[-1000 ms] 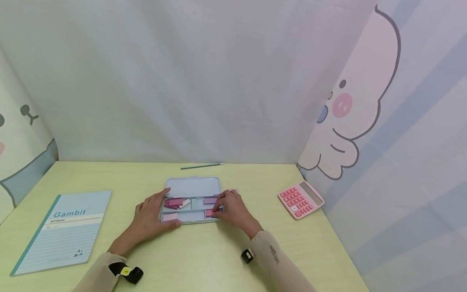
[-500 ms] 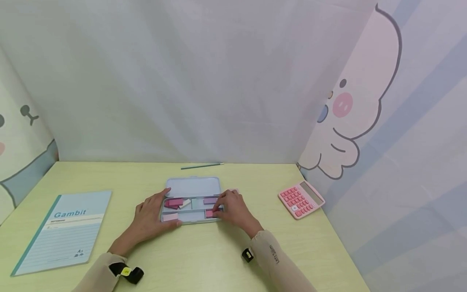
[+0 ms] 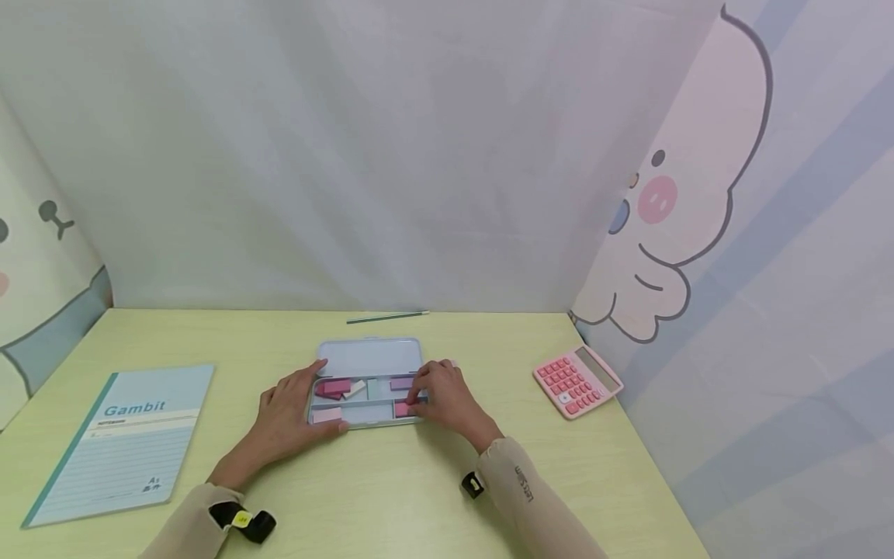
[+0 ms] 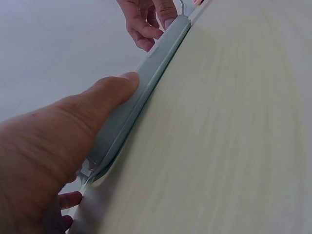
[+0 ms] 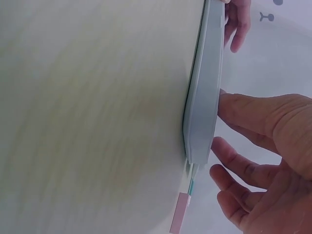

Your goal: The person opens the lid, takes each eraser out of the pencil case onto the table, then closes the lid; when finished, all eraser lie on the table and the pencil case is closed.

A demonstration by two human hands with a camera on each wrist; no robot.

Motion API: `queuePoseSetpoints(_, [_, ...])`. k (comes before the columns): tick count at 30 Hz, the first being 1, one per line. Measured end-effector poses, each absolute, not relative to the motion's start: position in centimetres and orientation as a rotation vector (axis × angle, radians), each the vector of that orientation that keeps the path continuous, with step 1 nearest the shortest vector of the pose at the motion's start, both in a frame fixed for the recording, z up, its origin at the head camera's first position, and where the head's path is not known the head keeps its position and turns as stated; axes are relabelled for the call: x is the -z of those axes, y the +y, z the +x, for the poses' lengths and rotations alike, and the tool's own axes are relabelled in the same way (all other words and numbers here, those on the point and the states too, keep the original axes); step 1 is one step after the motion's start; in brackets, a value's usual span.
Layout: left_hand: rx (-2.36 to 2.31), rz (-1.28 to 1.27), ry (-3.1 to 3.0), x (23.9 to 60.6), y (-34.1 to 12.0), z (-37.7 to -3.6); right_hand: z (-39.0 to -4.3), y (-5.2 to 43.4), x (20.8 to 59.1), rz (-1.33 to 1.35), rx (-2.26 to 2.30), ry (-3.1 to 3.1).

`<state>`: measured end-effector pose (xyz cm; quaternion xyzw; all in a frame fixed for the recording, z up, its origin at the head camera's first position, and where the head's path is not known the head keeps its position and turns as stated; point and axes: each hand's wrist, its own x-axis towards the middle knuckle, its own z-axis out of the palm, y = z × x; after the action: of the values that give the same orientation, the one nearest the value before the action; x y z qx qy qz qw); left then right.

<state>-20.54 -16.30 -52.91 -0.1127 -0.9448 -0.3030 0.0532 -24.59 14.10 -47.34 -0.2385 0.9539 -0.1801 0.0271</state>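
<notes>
A pale blue pencil case (image 3: 380, 414) lies on the table with its lid (image 3: 370, 359) folded back. My left hand (image 3: 286, 411) grips its left end, the thumb along the front wall and the fingers round the side. Inside are several eraser-like blocks: dark pink (image 3: 335, 387), white (image 3: 355, 390), pale green (image 3: 372, 390), purple (image 3: 401, 383) and light pink (image 3: 327, 415). My right hand (image 3: 450, 400) reaches into the front right compartment, where thumb and forefinger pinch a pink eraser (image 3: 401, 409), partly hidden by the fingertips.
A light pink block (image 5: 179, 213) lies on the table past the case's right end, mostly covered by my right hand in the head view. A pencil (image 3: 387, 317) lies at the back. A notebook (image 3: 122, 442) lies left, a pink calculator (image 3: 578, 382) right.
Both hands and the pencil case stay nearly in place. My right hand shifts very slightly, covering more of the light pink block behind it.
</notes>
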Motion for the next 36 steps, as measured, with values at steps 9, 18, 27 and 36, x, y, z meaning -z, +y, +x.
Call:
queuePoseSetpoints(9, [0.914, -0.347, -2.876, 53.0, -16.3, -20.6, -24.6, 14.1, 47.5, -0.835, 0.607, 2.945])
queuePoseSetpoints(18, [0.919, -0.343, -2.874, 52.9, -16.3, -20.6, -24.5, 14.3, 47.6, -0.823, 0.743, 2.876])
queuePoseSetpoints(27, [0.906, -0.341, -2.874, 52.8, -16.1, -20.5, -24.6, 15.0, 47.3, -0.815, 0.865, 2.849])
queuePoseSetpoints(36, [0.897, -0.345, -2.867, 52.9, -16.1, -20.6, -27.0, 18.1, 46.8, -0.770, 0.918, 2.968])
